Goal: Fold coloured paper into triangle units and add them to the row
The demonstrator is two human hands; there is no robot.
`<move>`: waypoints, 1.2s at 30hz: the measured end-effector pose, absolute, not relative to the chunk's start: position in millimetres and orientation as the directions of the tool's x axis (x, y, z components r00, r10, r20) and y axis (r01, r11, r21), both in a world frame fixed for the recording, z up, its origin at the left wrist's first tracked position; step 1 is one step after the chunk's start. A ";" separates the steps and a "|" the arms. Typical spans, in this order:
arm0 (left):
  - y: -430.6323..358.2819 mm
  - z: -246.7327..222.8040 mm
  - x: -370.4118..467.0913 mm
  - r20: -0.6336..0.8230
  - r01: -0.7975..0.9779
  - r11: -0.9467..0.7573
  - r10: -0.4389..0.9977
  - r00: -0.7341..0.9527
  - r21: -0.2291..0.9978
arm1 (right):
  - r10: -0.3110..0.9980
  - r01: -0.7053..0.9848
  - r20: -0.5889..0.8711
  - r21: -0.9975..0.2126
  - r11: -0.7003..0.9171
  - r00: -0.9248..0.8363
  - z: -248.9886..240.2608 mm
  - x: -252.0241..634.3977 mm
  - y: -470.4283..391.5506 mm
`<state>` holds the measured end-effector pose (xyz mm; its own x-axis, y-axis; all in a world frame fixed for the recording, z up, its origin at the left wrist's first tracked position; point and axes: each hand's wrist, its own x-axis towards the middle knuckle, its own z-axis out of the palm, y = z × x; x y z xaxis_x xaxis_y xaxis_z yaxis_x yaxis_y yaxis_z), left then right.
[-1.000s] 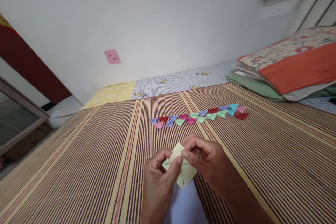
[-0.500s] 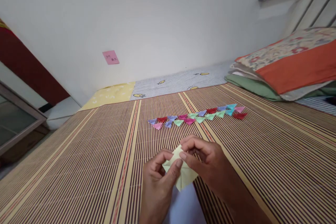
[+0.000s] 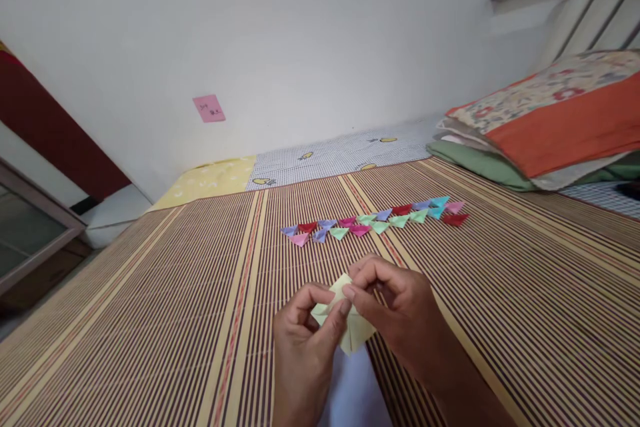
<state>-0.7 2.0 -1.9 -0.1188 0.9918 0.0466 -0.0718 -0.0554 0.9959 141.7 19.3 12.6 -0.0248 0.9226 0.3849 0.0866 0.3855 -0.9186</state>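
A pale yellow sheet of paper, creased and partly folded, is held up above the mat between my two hands. My left hand pinches its left side between thumb and fingers. At the upper right part of the paper, my right hand grips with thumb and forefinger, the other fingers curled. Parts of the paper are hidden behind the fingers. Beyond my hands lie two uneven rows of small folded paper pieces in red, pink, purple, green and blue.
A striped bamboo mat covers the bed. Folded bedding with an orange and floral cover is stacked at the right. A pink note sticks to the white wall. Checked cloth and yellow cloth run along the far edge.
The yellow paper's lower tip has risen slightly, and both hands have shifted a little to the right. My grip on it stays much the same.
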 end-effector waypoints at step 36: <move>-0.1 5.7 8.6 0.005 -0.217 -0.040 0.987 -0.161 0.975 | 0.925 0.132 0.373 -0.923 0.362 0.074 13.0 137.3 15.1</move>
